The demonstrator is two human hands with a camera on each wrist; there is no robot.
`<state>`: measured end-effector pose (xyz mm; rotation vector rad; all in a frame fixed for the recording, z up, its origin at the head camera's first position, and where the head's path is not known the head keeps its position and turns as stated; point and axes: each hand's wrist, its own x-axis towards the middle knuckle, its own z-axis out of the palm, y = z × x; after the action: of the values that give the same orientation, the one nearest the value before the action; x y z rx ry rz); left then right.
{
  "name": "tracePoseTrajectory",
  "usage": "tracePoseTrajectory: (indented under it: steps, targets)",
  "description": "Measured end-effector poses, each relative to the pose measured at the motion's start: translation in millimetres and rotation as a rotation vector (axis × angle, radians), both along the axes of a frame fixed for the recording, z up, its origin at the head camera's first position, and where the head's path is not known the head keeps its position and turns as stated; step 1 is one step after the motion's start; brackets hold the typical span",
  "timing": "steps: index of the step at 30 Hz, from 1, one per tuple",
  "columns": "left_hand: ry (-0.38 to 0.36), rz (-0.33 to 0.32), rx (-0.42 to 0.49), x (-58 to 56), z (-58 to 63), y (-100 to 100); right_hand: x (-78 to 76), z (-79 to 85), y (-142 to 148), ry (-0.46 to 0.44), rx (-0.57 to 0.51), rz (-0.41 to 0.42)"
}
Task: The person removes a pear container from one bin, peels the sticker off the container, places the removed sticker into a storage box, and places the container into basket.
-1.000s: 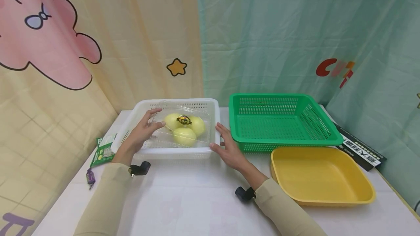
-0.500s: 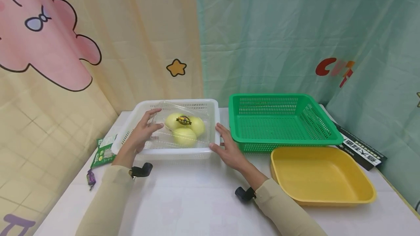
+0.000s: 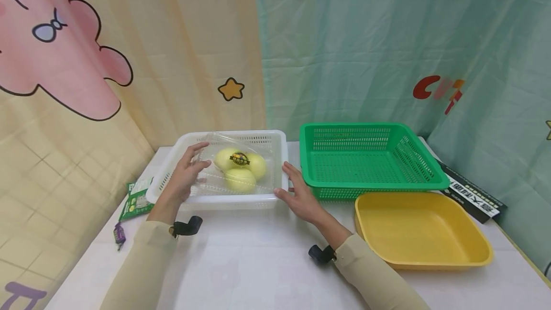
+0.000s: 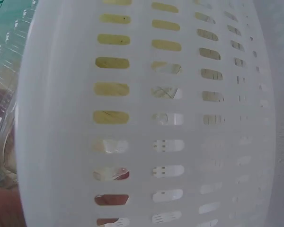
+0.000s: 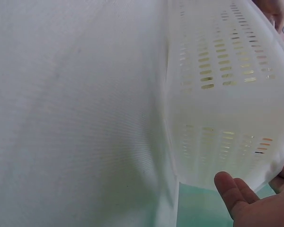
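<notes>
One left hand [image 3: 184, 176], fingers loosely spread at the left end of a clear pack [image 3: 210, 183]; whether they press the film cannot be told. Pack: transparent, bearing a black-and-gold label [image 3: 239, 159], lying inside a white slotted basket [image 3: 232, 199], directly right of the left fingers; contents, three rounded yellow-green fruits [image 3: 240, 181], the nearest to the thumb just beyond its tip. One right hand [image 3: 305, 200], fingers extended and uncurled, touching the white basket at its right front corner. One green slotted basket [image 3: 354, 186], just right of the right fingers. One yellow tray [image 3: 422, 233], farther right of those fingers and nearer the person. One black box with white lettering [image 3: 475, 197], well to the right of them, beyond the tray. One green packet [image 3: 137, 202], left of the left fingers, beside the wrist. One small purple wrapped item [image 3: 119, 234], below the packet, well apart from the fingers. All on a white surface [image 3: 258, 262].
</notes>
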<state>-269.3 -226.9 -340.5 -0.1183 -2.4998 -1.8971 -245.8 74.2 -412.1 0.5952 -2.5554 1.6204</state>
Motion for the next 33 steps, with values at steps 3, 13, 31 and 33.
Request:
tracePoseTrajectory:
  steps: [3,13,31,33]
  targets:
    - [0.005,0.022,0.015,1.2,1.5,0,0.5,0.4,0,0.0,-0.003,0.004]
    - [0.092,0.066,0.113,10.8,17.7,-2,0.7,0.2,1,-0.001,0.002,0.012]
    - [0.109,0.053,0.266,40.6,47.4,-16,1.3,3.6,-1,-0.048,0.019,-0.007]
    - [0.119,0.037,0.295,45.2,49.5,-18,1.3,4.3,-1,-0.059,0.021,-0.009]
